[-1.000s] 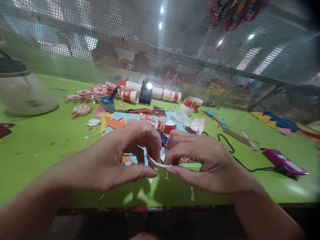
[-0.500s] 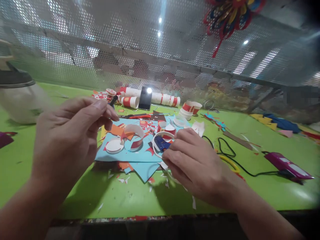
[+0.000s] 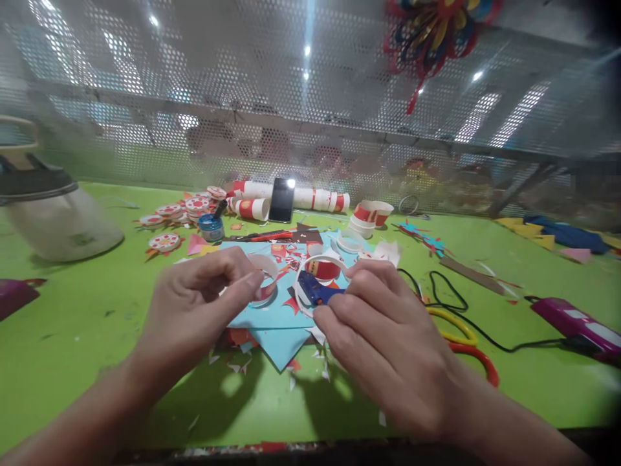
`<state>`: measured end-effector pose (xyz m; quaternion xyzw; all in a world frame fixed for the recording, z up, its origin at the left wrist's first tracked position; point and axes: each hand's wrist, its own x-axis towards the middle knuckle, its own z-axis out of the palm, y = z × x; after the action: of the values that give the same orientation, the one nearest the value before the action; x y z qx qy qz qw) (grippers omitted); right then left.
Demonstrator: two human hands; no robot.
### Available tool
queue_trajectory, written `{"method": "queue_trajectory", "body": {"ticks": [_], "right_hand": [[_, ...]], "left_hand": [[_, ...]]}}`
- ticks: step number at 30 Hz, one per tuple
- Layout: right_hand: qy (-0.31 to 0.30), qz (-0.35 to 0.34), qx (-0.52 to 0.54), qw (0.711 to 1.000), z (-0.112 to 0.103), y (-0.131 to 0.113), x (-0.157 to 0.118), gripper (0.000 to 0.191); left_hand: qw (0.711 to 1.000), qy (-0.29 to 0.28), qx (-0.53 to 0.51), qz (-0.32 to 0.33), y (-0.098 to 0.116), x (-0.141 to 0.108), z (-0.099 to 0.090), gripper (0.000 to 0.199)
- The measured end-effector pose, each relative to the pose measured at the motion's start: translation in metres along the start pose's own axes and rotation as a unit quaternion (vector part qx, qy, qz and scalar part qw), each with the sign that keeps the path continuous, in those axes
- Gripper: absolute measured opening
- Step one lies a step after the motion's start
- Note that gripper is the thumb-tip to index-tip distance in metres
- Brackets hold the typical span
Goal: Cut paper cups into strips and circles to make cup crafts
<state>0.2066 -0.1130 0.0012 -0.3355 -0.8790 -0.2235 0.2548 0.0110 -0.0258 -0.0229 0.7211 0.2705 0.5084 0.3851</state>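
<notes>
My right hand is closed, its fingertips pinching a thin white paper ring that stands upright in front of them. Through the ring shows a blue glue gun, partly hidden by my right fingers; whether they touch it, I cannot tell. My left hand is in a pinch, thumb against bent fingers; anything between them is hidden. Just behind its thumb a cut paper-cup ring rests on light blue paper. A red and white cup piece lies behind the white ring.
Scissors with yellow and red handles lie right of my right hand, near a cord and a purple power strip. Behind are a phone, paper cups, a blue jar and decorated discs. A large jug stands left.
My left hand has come down and to the right, nearer the white ring. My right hand keeps its grip on the ring. The view has tilted slightly upward.
</notes>
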Motion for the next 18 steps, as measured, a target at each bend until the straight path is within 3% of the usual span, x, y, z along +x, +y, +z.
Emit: {"method": "queue_trajectory", "body": {"ticks": [3,11,18], "right_hand": [[0.024,-0.005,0.017,1.0,0.0,0.001,-0.003,0.029],[0.088,0.009,0.01,0.996,0.006,0.004,-0.013,0.017],[0.146,0.07,0.056,0.985,0.011,0.007,-0.003,0.016]], "left_hand": [[0.999,-0.029,0.006,-0.017,0.0,0.0,0.001,0.022],[0.995,-0.092,0.01,0.029,0.003,0.002,0.004,0.016],[0.986,-0.147,-0.018,-0.081,-0.009,0.001,0.007,0.021]]}}
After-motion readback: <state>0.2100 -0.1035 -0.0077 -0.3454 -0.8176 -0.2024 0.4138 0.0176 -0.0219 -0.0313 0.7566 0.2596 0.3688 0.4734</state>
